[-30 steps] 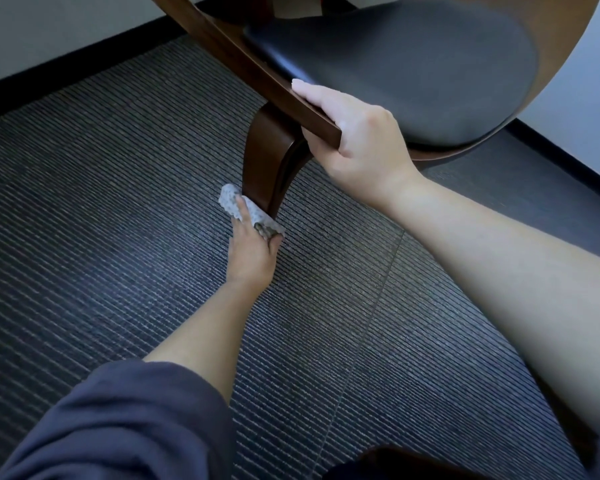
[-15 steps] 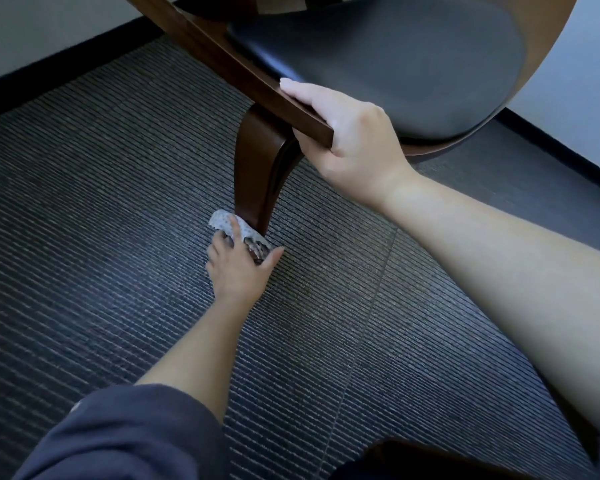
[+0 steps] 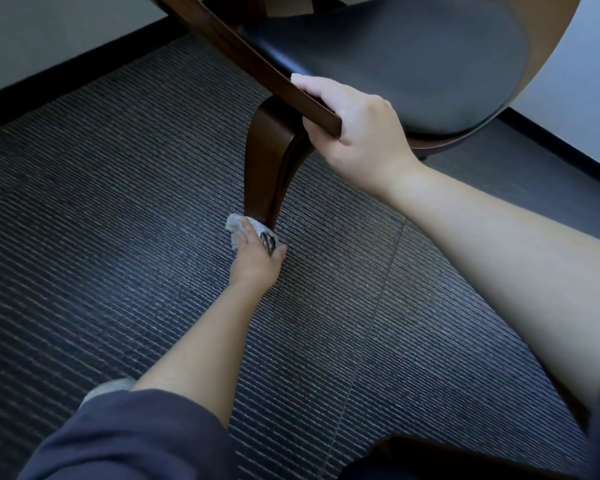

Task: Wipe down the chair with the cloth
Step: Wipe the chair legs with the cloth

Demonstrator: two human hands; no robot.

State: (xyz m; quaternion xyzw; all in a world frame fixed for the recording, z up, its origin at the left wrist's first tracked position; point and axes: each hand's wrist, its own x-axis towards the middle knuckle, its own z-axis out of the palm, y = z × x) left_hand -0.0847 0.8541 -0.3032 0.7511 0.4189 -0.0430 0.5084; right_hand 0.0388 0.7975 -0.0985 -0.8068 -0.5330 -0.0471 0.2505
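Hands: left hand (image 3: 257, 254) on cloth (image 3: 234, 226), right hand (image 3: 357, 126) on rail (image 3: 243, 53) of chair (image 3: 555, 46).
Left fingers (image 3: 247, 228) curl round the crumpled pale cloth, pressing it to the base of the curved leg (image 3: 264, 161), right at the striped carpet (image 3: 118, 202). Right hand wraps the dark wooden rail, beside the black seat (image 3: 413, 64).

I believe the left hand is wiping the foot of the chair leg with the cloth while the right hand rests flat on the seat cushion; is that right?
Not quite: in the head view the right hand grips the wooden frame rail. The left hand does hold the cloth at the foot of the chair leg.
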